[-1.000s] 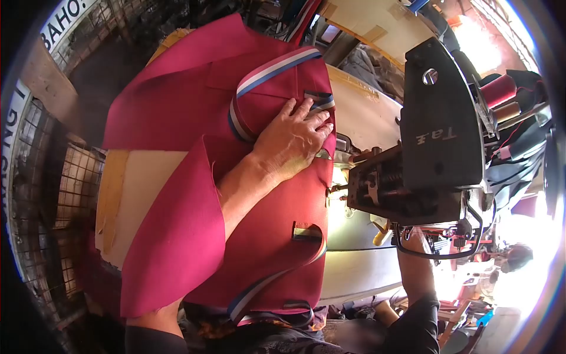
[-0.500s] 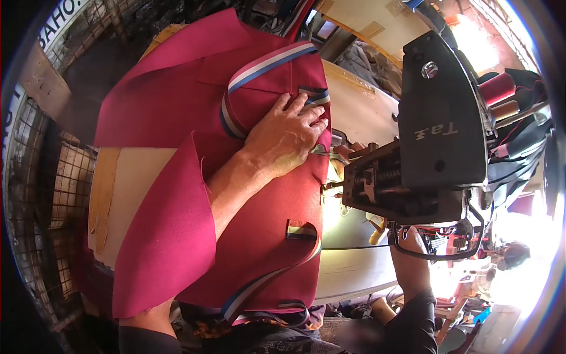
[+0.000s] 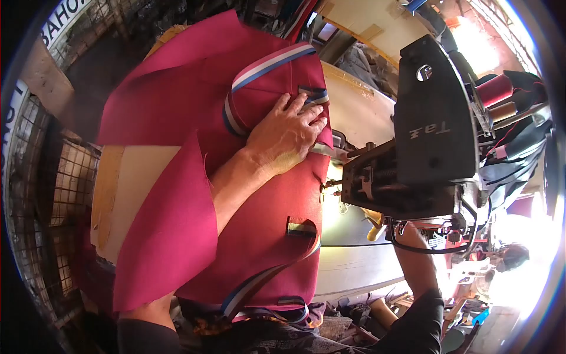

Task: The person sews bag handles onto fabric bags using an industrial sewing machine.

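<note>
My left hand lies flat with fingers spread on a crimson fabric piece, near its right edge. By its fingertips is the end of a striped red, white and blue ribbon, which loops over the cloth. A second striped ribbon curls across the lower part. A loose flap of the fabric covers part of my left forearm. The cloth's edge is at the needle area of a black sewing machine. My right hand reaches behind the machine head, which hides most of its fingers.
Spools of red thread and brown thread stand on the machine's far side. The pale work table extends under the cloth. A wire grille borders the left. Tools and scraps clutter the lower right.
The view has shifted slightly. My left hand stays pressed on the fabric. A finger-like shape beside the needle area has gone from sight, and my right forearm sits slightly further right.
</note>
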A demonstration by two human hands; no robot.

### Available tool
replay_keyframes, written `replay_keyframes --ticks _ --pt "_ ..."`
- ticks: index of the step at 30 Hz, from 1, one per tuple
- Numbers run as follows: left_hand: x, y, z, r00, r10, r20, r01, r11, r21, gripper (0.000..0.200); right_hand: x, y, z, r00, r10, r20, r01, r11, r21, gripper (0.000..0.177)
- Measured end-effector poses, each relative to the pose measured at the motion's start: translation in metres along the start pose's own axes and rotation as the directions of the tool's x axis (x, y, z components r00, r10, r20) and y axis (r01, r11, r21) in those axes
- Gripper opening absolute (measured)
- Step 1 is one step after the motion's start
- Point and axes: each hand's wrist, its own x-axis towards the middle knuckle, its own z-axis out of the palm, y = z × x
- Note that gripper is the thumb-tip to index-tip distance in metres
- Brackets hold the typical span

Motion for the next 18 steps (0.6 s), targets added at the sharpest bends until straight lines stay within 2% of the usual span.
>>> replay_keyframes --ticks 3,4,5,6,7,9,10,11,12,13,14,15,16,17,18 --pt "0.001 -0.002 0.007 0.999 -0.028 -0.018 0.028 0.999 0.044 0.042 -0.047 -0.024 -0.010 0.981 0.041 -0.188 -0.053 0.997 -0.060 0.038" --pt "0.003 -0.004 0.008 0.997 -0.056 -0.046 0.058 0.998 0.037 0.040 -0.070 -0.036 -0.016 0.963 0.093 -0.252 -0.120 0.988 -0.094 0.038" --pt "0.003 -0.006 0.004 0.993 -0.089 -0.077 0.089 0.996 -0.002 0.039 -0.095 -0.049 -0.023 0.939 0.197 -0.282 -0.219 0.974 -0.049 0.038" --pt "0.006 -0.009 -0.005 0.980 -0.161 -0.113 0.141 0.976 -0.165 0.034 -0.114 -0.061 -0.027 0.904 0.288 -0.315 -0.305 0.952 -0.005 0.038" --pt "0.007 -0.011 -0.015 0.963 -0.233 -0.134 0.179 0.928 -0.328 0.033 -0.131 -0.076 -0.033 0.779 0.627 0.003 -0.518 0.641 0.567 0.036" --pt "0.013 -0.025 -0.042 0.915 -0.354 -0.196 0.250 0.875 -0.414 0.039 -0.157 -0.091 -0.045 0.787 0.615 -0.058 -0.563 0.753 0.340 0.037" --pt "0.018 -0.035 -0.058 0.886 -0.408 -0.223 0.273 0.844 -0.461 0.047 -0.163 -0.092 -0.040 0.789 0.605 -0.106 -0.551 0.773 0.314 0.036" --pt "0.020 -0.047 -0.074 0.846 -0.426 -0.321 0.242 0.842 -0.482 0.063 -0.169 -0.090 -0.032 0.790 0.595 -0.149 -0.543 0.791 0.282 0.036" --pt "0.023 -0.053 -0.104 0.814 -0.476 -0.333 0.318 0.845 -0.429 0.067 -0.175 -0.089 -0.026 0.796 0.577 -0.182 -0.533 0.811 0.242 0.035" --pt "0.023 -0.063 -0.134 0.814 -0.472 -0.338 0.374 0.872 -0.317 0.058 -0.177 -0.088 -0.024 0.801 0.550 -0.237 -0.498 0.832 0.246 0.035" --pt "0.024 -0.085 -0.151 0.794 -0.476 -0.379 0.372 0.873 -0.317 0.046 -0.173 -0.087 -0.022 0.804 0.516 -0.294 -0.457 0.854 0.250 0.034" --pt "0.020 -0.095 -0.186 0.834 -0.447 -0.325 0.375 0.889 -0.262 0.039 -0.169 -0.087 -0.020 0.804 0.481 -0.351 -0.412 0.875 0.255 0.034" --pt "0.014 -0.092 -0.223 0.841 -0.450 -0.300 0.410 0.892 -0.189 0.038 -0.169 -0.086 -0.017 0.788 0.517 -0.335 -0.439 0.853 0.284 0.032" --pt "0.002 -0.075 -0.257 0.841 -0.417 -0.346 0.360 0.907 -0.218 0.044 -0.172 -0.086 -0.017 0.788 0.513 -0.340 -0.441 0.856 0.271 0.031" --pt "-0.009 -0.091 -0.285 0.798 -0.540 -0.267 0.502 0.841 -0.200 0.032 -0.171 -0.086 -0.016 0.786 0.507 -0.353 -0.439 0.860 0.259 0.031"
